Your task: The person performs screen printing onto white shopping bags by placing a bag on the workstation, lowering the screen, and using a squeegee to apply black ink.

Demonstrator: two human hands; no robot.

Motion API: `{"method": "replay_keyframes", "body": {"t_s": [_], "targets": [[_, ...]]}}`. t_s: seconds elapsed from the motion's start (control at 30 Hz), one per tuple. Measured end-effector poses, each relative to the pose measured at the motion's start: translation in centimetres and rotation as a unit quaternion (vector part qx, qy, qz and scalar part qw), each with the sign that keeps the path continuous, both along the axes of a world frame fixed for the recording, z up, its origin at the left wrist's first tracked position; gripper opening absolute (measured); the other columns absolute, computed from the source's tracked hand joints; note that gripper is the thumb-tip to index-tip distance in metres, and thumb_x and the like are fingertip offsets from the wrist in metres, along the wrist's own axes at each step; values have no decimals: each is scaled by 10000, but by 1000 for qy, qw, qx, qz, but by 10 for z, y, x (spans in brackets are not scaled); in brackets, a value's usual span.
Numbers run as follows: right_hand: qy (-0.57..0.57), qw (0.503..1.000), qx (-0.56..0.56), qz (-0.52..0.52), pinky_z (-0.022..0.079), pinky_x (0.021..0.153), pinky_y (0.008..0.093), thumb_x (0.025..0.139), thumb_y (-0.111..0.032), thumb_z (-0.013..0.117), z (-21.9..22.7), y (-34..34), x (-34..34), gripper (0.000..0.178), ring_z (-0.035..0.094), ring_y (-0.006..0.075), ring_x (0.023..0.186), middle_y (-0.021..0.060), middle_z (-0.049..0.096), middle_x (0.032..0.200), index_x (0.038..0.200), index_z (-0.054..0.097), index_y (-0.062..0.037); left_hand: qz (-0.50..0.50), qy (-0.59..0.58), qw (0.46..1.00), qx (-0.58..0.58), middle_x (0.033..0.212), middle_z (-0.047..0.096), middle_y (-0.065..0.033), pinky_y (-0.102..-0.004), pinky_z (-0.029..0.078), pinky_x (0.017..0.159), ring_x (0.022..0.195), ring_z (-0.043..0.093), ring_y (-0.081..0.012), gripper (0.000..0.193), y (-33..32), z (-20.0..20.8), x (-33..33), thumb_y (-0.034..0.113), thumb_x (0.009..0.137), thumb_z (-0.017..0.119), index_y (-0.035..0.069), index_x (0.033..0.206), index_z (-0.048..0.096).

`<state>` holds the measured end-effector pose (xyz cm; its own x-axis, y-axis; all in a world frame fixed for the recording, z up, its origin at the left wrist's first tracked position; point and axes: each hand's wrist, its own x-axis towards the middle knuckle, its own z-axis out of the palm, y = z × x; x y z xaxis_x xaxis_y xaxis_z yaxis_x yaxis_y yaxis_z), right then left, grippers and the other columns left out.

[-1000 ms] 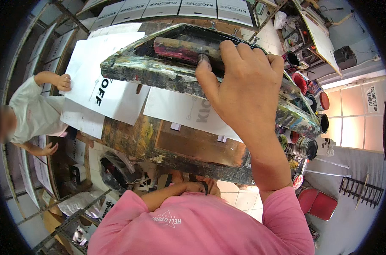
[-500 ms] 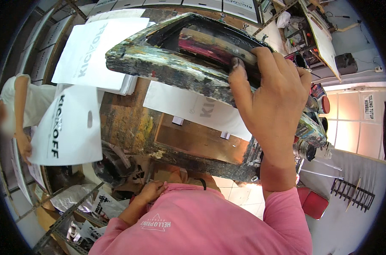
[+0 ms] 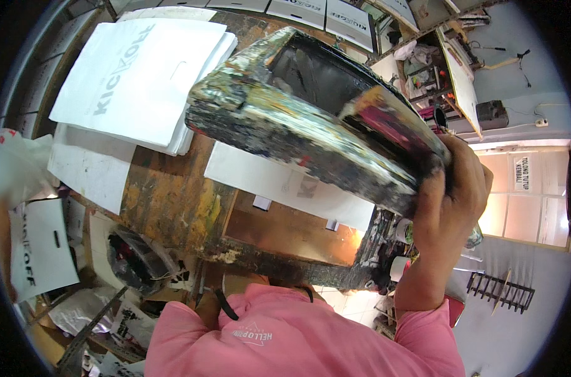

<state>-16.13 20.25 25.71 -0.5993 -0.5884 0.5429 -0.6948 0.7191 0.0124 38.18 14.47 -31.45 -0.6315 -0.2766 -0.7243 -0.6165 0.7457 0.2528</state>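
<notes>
My right hand (image 3: pixel 455 195) is closed at the right end of a paint-stained squeegee (image 3: pixel 395 119), its thumb and fingers around that end. The squeegee lies slanted inside a thick, paint-crusted screen-printing frame (image 3: pixel 292 138), close to its right side. Whether the hand also grips the frame, I cannot tell. The frame is tilted above the work table (image 3: pixel 172 188). Partly under it, a white printed bag (image 3: pixel 241 169) lies flat across a brown board (image 3: pixel 285 229). My left forearm is bent in at my waist, and my left hand is hidden.
A stack of white printed bags (image 3: pixel 134 81) sits at the table's far left. At the left edge, a blurred person is near a white bag (image 3: pixel 43 251) with a handle slot. A black bin-like container (image 3: pixel 138 257) stands below the table's left side. A wall rack (image 3: pixel 499 292) hangs at right.
My right hand and the squeegee have moved right and nearer me; the frame has shifted right and tilts more steeply. My left hand has gone out of sight. The other person's bag has moved left and lower.
</notes>
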Motion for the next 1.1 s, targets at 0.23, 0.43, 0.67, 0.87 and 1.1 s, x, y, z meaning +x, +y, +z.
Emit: {"method": "replay_keyframes", "body": {"t_s": [0.23, 0.43, 0.67, 0.87, 1.1], "targets": [[-45, 998, -14, -28, 411, 906, 412, 916, -296, 549, 1, 1, 2, 390, 565, 353, 932, 185, 694, 1022, 1117, 666, 16, 60, -64, 995, 54, 1063, 731, -237, -474, 539, 892, 987, 700, -418, 400, 8, 5, -27, 336, 968, 613, 21, 1200, 694], [-50, 998, 7, -32, 410, 918, 432, 962, -360, 518, -1, 4, 2, 442, 551, 347, 962, 180, 684, 1058, 1132, 663, 21, 59, -79, 992, 74, 1055, 733, -230, -466, 542, 885, 982, 704, -401, 403, -6, 12, -34, 341, 963, 623, 20, 1194, 698], [-82, 995, 4, -54, 406, 917, 442, 967, -469, 499, 4, 8, 1, 564, 552, 318, 981, 165, 680, 1028, 1110, 672, 49, 46, -93, 990, 99, 1045, 737, -223, -456, 547, 876, 976, 709, -381, 407, -33, 18, -55, 346, 957, 635, 18, 1188, 704], [-71, 996, 24, -42, 401, 904, 443, 891, -421, 540, 13, 6, -5, 504, 574, 357, 936, 183, 672, 1008, 1066, 685, 29, 22, -100, 989, 105, 1036, 739, -216, -448, 550, 869, 971, 713, -364, 411, -67, 25, -70, 351, 952, 645, 17, 1183, 709], [-58, 997, 40, -42, 411, 864, 416, 952, -524, 473, 18, 1, -8, 625, 541, 323, 922, 179, 649, 929, 1064, 665, 61, -5, -100, 989, 104, 1026, 742, -208, -438, 555, 860, 966, 717, -344, 416, -90, 23, -86, 356, 946, 656, 15, 1177, 714]]}}
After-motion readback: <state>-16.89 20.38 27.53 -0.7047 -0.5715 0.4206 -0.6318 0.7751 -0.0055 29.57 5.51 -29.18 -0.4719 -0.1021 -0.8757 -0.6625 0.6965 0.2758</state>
